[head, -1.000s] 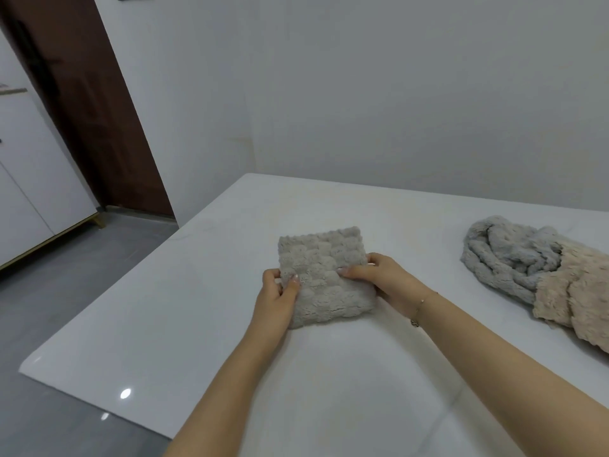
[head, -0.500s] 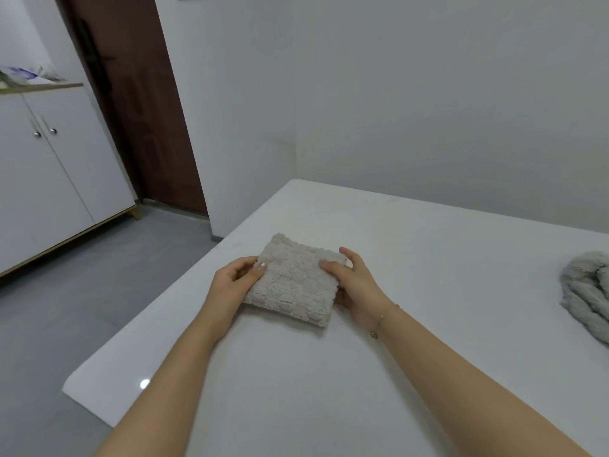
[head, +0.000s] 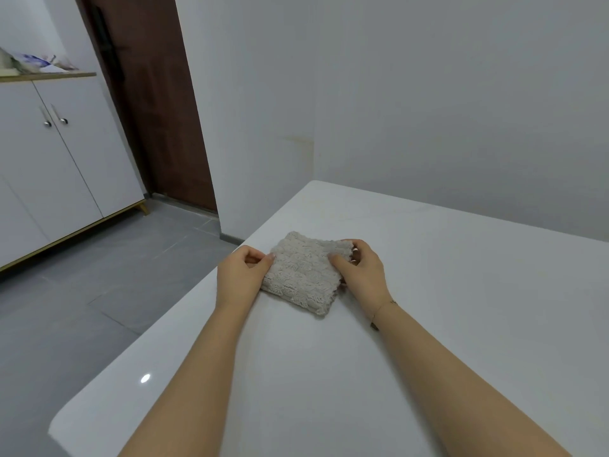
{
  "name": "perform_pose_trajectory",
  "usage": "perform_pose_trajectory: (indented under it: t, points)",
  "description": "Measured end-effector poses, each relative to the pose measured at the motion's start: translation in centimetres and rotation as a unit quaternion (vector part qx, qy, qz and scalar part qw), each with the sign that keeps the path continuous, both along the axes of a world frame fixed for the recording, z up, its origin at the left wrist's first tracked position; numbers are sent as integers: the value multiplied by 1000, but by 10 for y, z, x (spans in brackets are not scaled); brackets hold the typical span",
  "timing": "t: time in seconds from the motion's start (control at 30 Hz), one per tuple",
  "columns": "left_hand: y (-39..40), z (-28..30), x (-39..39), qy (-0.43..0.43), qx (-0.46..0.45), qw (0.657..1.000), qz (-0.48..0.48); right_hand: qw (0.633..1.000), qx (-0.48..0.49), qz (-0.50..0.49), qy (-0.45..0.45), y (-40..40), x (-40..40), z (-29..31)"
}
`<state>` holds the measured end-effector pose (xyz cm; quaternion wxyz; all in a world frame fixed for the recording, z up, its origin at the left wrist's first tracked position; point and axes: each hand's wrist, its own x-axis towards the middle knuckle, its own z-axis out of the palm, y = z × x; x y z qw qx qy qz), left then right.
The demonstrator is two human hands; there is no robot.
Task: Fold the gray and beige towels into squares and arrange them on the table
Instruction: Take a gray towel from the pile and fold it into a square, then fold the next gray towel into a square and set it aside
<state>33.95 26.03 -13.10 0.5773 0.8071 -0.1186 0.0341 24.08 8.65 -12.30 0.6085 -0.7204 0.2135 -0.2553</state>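
The left hand (head: 242, 275) pinches the towel (head: 304, 272) at its left edge, thumb tip laid on the top face and the other fingers curled at or under the edge, so how far they reach beneath cannot be told; the right hand (head: 361, 273) grips the opposite, right edge, thumb on top and fingers curled round the far right corner; the two hands sit apart, the folded cloth between them, each clamped on its own side; a thin bracelet (head: 379, 313) circles the right wrist. The towel is folded into a rough square, pale beige-gray and nubbly, lying flat on the table (head: 461, 308); it sits skewed to the table's edges, one corner pointing toward 5 o'clock at the viewer and the opposite one toward 11 o'clock; its slightly longer axis runs from about 10 o'clock to 4 o'clock, though the sides are nearly equal. It lies near the table's left edge, toward the far left corner, which is at 12 o'clock from it. Out at 9 o'clock from the hands is gray tiled floor (head: 82, 291); at 10 o'clock stands a white cabinet (head: 49, 166) with two small knobs and some clutter on top; at 11 o'clock a dark brown door (head: 155, 103); white walls (head: 428, 94) fill 12 to 3 o'clock.
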Motion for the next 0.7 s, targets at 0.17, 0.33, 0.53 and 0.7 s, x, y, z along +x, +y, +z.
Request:
perform_pose_trajectory:
  t: [0.17, 0.33, 0.53, 0.7]
  points:
    - [1, 0, 4, -1, -4, 999, 39, 1000, -4, -3, 5, -2, 6, -2]
    - [4, 1, 3, -1, 6, 999, 36, 1000, -9, -5, 2, -4, 6, -6]
    - [7, 1, 5, -3, 10, 999, 40, 999, -26, -38, -6, -4, 8, -10]
    - [4, 2, -6, -107, 91, 989, 46, 996, -60, -62, -5, -3, 1, -8]
